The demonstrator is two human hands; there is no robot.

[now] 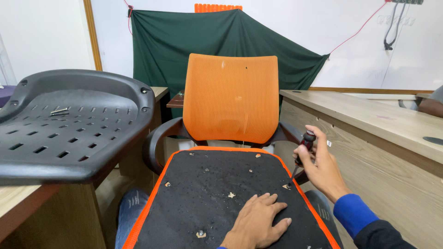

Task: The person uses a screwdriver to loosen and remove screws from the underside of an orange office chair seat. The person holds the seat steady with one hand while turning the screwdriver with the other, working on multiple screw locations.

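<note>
An orange mesh-backed office chair (230,97) stands in front of me, its seat stripped to a black pad (207,193) with orange edging and several small holes. My left hand (257,222) lies flat and open on the pad near its front. My right hand (320,166) grips a screwdriver (302,150) with a red and black handle. The tool's tip touches a hole at the pad's right edge (287,186).
A black perforated plastic seat shell (69,133) rests on a wooden desk at the left, with a loose bolt (60,111) lying in it. A long wooden desk (369,120) runs along the right. A dark green cloth (221,41) hangs behind the chair.
</note>
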